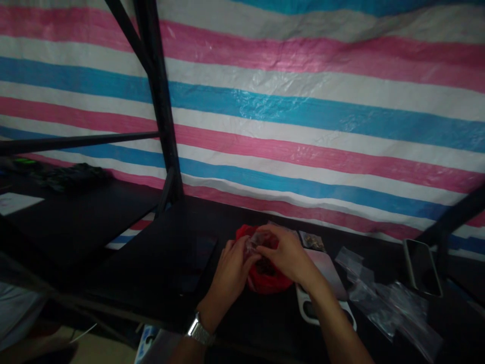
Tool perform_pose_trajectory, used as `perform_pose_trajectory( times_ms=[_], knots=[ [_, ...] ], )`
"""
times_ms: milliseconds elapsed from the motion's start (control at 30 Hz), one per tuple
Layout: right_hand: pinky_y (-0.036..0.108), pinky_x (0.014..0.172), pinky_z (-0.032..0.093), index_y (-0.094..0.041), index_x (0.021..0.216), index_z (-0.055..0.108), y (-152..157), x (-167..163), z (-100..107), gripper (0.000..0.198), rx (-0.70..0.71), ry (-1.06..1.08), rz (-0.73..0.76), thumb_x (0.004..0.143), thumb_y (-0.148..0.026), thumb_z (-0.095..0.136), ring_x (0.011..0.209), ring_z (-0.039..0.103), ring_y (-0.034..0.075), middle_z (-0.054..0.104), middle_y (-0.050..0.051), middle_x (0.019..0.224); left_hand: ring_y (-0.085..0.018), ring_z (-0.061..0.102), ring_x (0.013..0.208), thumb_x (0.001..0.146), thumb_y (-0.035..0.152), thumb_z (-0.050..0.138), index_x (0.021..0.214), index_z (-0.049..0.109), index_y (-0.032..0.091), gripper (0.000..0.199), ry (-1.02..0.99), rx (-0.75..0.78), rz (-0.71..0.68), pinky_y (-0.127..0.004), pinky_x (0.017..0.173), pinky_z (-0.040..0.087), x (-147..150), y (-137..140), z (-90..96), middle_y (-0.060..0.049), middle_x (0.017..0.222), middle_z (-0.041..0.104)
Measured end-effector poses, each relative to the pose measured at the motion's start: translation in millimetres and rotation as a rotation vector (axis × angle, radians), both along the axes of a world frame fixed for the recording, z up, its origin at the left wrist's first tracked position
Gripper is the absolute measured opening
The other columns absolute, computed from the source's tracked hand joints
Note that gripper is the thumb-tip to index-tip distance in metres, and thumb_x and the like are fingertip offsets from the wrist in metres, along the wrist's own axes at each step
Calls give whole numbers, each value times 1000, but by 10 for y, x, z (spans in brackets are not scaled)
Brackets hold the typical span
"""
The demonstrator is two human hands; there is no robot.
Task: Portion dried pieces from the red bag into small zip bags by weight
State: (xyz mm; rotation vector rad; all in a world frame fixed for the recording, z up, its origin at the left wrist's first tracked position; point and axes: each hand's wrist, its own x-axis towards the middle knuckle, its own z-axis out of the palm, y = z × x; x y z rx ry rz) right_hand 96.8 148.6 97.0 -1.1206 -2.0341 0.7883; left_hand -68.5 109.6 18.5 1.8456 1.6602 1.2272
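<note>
Both hands meet over a red plastic bag (270, 284) that stands open on the black table, with small dark pieces (265, 266) inside it. My left hand (235, 263) pinches one side of a small clear plastic bag (251, 244). On the other side, the fingers of my right hand (283, 251) are closed on the same clear bag. What the clear bag contains is too dim to make out. A white kitchen scale (329, 269) lies partly under my right forearm. Behind it is a small clear packet (312, 241) with brownish contents.
Several loose clear zip bags (390, 303) are spread to the right of the scale. A phone (422, 268) lies farther right. Flat on the table at left is a dark panel (193, 260). A black metal post (161, 111) rises behind, before a striped tarp (303, 111).
</note>
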Motion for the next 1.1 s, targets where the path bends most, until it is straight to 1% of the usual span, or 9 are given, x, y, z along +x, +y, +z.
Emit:
perform_pose_trajectory(
  times_ms=[133, 233, 367, 500, 600, 700, 767, 900, 1100],
  knots=[
    [40, 109, 46, -22, 119, 73, -113, -60, 62, 43, 150, -125, -21, 79, -4, 76, 119, 68, 23, 77, 7, 122, -33, 63, 117, 94, 34, 63, 132, 65, 22, 40, -179, 17, -27, -48, 105, 49, 63, 17, -45, -13, 120, 70],
    [38, 107, 47, -23, 118, 73, -107, -35, 71, 39, 166, -109, 8, 82, -7, 75, 117, 68, 22, 77, 6, 121, -32, 62, 117, 91, 34, 66, 128, 66, 24, 38, -324, 24, -36, -48, 107, 49, 82, 8, -78, -10, 117, 69],
    [38, 103, 48, -23, 113, 73, -41, 39, 51, 34, 215, -81, -65, 83, -8, 74, 112, 69, 23, 77, 6, 119, -30, 61, 114, 90, 41, 67, 121, 67, 25, 34, -402, 19, 17, -47, 108, 48, 71, -21, -59, -9, 114, 67],
    [35, 97, 49, -20, 100, 75, -19, 136, -55, 28, 96, -298, -25, 79, -1, 71, 105, 71, 24, 78, 7, 108, -32, 58, 115, 94, 50, 59, 122, 62, 23, 39, -437, 25, 183, -50, 108, 47, 82, -125, 3, -13, 117, 62],
    [35, 99, 48, -19, 98, 76, -40, 204, -141, 32, 36, -489, -16, 78, 3, 66, 112, 70, 26, 78, 10, 112, -32, 61, 111, 97, 55, 56, 125, 58, 22, 43, -475, -4, 307, -51, 103, 48, 214, -312, 13, -14, 117, 63],
    [35, 98, 47, -18, 99, 76, -52, 246, -175, 34, 41, -596, -75, 78, 5, 61, 114, 70, 28, 78, 12, 115, -33, 63, 113, 97, 56, 55, 126, 59, 23, 44, -467, -80, 263, -52, 102, 48, 435, -537, -22, -15, 121, 66],
    [34, 95, 47, -18, 98, 76, -52, 257, -179, 36, 39, -623, -109, 77, 6, 59, 112, 71, 28, 78, 13, 113, -34, 64, 118, 99, 55, 55, 127, 60, 24, 42, -473, -107, 186, -51, 104, 47, 572, -651, -58, -14, 125, 68],
    [32, 92, 48, -19, 101, 78, -45, 266, -199, 36, -14, -583, -108, 78, 3, 62, 111, 73, 27, 80, 12, 113, -31, 67, 118, 102, 53, 52, 123, 61, 25, 36, -586, -167, 41, -45, 102, 49, 705, -725, -122, -11, 125, 72],
    [30, 85, 50, -21, 99, 80, -25, 285, -256, 24, -141, -468, -43, 79, -9, 74, 99, 76, 24, 82, 6, 102, -29, 68, 114, 100, 63, 50, 117, 61, 23, 45, -716, -134, 84, -41, 100, 52, 715, -656, -163, -11, 117, 72]
  ],
)
